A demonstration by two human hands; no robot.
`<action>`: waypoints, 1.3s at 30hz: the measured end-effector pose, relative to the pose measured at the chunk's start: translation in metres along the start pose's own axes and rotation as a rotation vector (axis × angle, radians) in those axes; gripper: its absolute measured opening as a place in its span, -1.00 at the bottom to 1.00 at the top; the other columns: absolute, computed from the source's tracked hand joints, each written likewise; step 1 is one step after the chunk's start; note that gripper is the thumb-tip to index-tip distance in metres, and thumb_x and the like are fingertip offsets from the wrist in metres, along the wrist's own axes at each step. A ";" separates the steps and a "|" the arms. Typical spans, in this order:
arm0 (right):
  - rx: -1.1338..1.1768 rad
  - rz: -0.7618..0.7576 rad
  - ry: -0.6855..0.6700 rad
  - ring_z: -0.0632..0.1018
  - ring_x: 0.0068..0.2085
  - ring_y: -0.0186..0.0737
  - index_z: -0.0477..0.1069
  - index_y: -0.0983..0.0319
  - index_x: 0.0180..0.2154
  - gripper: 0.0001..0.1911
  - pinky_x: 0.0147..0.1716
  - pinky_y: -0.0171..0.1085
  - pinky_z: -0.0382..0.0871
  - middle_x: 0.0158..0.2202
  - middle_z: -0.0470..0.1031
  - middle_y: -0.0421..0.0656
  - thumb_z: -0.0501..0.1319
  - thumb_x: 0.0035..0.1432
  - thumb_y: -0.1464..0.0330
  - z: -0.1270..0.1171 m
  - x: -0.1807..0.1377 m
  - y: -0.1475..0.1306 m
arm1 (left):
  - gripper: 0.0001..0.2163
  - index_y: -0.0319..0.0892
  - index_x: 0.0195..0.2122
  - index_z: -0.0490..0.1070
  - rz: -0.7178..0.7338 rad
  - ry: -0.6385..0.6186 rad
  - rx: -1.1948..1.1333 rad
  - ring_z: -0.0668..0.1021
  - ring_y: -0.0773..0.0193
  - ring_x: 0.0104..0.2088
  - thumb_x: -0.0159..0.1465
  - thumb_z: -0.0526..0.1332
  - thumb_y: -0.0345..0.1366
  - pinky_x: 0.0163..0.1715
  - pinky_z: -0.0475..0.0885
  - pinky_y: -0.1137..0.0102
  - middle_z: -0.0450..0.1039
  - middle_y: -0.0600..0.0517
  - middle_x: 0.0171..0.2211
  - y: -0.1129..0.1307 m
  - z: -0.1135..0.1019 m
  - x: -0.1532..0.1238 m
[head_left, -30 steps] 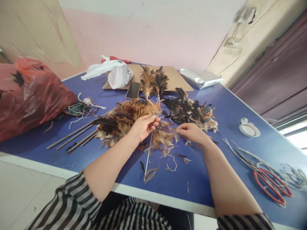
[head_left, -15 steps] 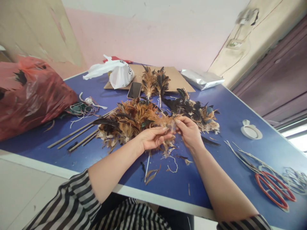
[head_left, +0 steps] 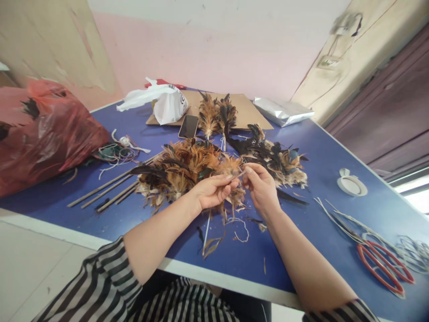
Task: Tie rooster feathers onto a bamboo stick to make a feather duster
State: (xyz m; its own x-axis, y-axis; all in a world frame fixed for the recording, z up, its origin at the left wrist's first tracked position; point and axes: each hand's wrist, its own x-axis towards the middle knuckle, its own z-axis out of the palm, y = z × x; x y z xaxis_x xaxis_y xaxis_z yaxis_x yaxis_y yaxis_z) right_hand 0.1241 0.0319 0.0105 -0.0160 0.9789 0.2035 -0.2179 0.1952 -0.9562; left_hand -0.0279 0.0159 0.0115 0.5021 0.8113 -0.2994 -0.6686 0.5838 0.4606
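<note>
My left hand [head_left: 216, 191] is closed, thumb against fingers, around the base of a small tuft of orange-brown feathers [head_left: 229, 164]. Right beside it, my right hand [head_left: 259, 185] pinches at the thin quill end of that tuft; its fingertips partly cover what they grip. Under and behind the hands lies a large heap of brown and black feathers [head_left: 191, 161]. A second pile of darker feathers [head_left: 268, 154] lies beyond my right hand. Below the hands, a thin white stick [head_left: 206, 232] and a curl of white string [head_left: 246, 230] rest on the blue table [head_left: 161, 237].
Several wooden sticks [head_left: 103, 185] and a red plastic bag [head_left: 50, 138] lie at left. At the back are a phone [head_left: 188, 127], white bag [head_left: 170, 105], cardboard [head_left: 251, 112], feather bunches [head_left: 208, 116] and silver packet [head_left: 283, 111]. Tape [head_left: 351, 185] and red-handled scissors [head_left: 385, 268] are at right.
My right hand has shifted slightly left and down, nearer my left hand. The feather tuft has moved a little left, and its thin end now shows between my fingers.
</note>
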 end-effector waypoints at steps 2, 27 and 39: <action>0.010 0.103 -0.049 0.29 -0.60 -0.43 0.42 0.21 -0.34 -0.75 -0.63 -0.40 0.10 -0.62 0.31 -0.31 0.30 -0.07 0.21 -0.001 -0.001 -0.005 | -0.84 -0.39 -0.41 0.44 0.086 0.004 0.081 0.55 0.43 -0.50 0.21 0.07 -0.57 -0.57 0.44 0.68 0.49 -0.05 -0.50 0.002 -0.002 0.002; -0.281 0.012 -0.093 0.38 -0.49 -0.39 0.40 0.26 -0.48 -0.84 -0.46 -0.36 0.26 -0.53 0.39 -0.26 0.29 -0.10 0.30 0.004 -0.006 -0.008 | -0.94 -0.37 -0.39 0.47 0.234 0.097 0.413 0.55 0.42 -0.51 0.13 0.21 -0.50 -0.57 0.40 0.64 0.52 -0.09 -0.49 -0.003 -0.004 0.007; -0.279 0.032 -0.173 0.51 -0.43 -0.25 0.45 0.23 -0.38 -0.79 -0.34 -0.25 0.39 -0.45 0.53 -0.18 0.34 -0.15 0.32 0.001 -0.006 -0.014 | -0.85 -0.32 -0.44 0.50 0.474 0.062 0.740 0.48 0.43 -0.57 0.04 0.29 -0.31 -0.54 0.38 0.55 0.46 0.02 -0.56 -0.006 0.001 0.002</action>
State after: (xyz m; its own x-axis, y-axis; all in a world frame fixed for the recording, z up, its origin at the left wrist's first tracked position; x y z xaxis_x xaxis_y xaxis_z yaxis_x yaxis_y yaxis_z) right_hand 0.1263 0.0237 0.0233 -0.1891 0.9649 0.1821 0.0610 0.1966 -0.9786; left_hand -0.0226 0.0143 0.0089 0.2168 0.9759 0.0256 -0.2608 0.0327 0.9648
